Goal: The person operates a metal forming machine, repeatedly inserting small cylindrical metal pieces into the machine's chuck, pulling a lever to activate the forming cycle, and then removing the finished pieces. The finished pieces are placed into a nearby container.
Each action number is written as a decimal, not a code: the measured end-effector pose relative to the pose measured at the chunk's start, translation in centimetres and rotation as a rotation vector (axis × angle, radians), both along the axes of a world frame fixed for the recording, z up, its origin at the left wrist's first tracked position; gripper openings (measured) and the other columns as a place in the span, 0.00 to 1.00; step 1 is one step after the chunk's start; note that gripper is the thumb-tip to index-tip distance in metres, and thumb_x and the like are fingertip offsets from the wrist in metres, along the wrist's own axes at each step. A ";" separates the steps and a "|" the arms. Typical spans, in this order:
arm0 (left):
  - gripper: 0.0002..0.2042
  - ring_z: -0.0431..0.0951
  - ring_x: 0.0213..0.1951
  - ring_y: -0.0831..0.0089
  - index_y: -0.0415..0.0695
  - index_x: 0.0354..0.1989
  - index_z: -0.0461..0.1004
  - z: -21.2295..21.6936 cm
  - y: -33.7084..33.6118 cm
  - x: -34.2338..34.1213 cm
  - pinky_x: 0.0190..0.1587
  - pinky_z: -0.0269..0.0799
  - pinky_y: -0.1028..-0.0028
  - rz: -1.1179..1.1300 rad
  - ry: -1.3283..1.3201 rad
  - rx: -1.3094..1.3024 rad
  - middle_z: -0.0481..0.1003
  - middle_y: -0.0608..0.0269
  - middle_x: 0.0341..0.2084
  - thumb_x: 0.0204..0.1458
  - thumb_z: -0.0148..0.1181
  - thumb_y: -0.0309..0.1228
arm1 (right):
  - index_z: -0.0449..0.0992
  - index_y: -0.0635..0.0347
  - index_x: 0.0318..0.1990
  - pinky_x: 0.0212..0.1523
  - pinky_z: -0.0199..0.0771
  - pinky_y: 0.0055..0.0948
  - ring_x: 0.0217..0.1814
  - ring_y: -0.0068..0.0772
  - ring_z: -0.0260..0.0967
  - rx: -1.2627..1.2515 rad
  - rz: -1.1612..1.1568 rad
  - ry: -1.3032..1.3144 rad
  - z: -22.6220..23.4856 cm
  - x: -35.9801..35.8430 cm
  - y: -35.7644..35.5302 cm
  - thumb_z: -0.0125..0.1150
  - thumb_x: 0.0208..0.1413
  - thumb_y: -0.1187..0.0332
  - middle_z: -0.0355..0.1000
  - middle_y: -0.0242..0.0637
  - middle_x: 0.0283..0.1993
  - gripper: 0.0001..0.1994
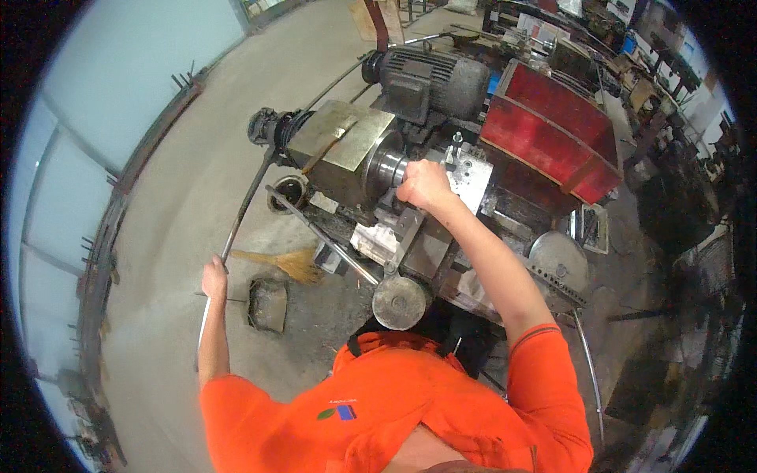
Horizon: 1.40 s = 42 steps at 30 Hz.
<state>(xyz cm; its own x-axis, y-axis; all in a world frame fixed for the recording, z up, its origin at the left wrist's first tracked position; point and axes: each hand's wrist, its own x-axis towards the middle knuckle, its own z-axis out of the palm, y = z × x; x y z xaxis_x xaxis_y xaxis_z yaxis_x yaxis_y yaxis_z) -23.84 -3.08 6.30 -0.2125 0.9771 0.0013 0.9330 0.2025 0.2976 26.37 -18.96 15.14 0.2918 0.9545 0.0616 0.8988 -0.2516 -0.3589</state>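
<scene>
My left hand (214, 276) is wrapped round a long metal lever (251, 197), which slants up to the back end of the lathe's headstock (344, 134). My right hand (424, 183) is closed at the front of the shiny round spindle nose (388, 164). Its fingers hide whatever sits between them there. Just beyond that hand lies the metal tool slide (471, 175) with an upright bolt. Nearer to me are a round handwheel (400, 303) and a second bar lever (327, 240).
A dark electric motor (434, 83) stands behind the headstock, beside a red metal box (552, 130). On the floor at left lie a straw broom (288, 264) and a dirty cut-open container (267, 304). A large disc wheel (557, 264) sits at right. Other machinery crowds the far right.
</scene>
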 end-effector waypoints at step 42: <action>0.16 0.73 0.22 0.74 0.38 0.31 0.73 6.5 -20.0 32.5 0.25 0.69 0.75 -0.753 -1.580 -1.053 0.73 0.62 0.21 0.59 0.49 0.40 | 0.76 0.62 0.37 0.45 0.68 0.38 0.45 0.50 0.65 0.761 0.185 0.341 -0.5 -6.6 -16.8 0.58 0.28 0.67 0.68 0.49 0.45 0.20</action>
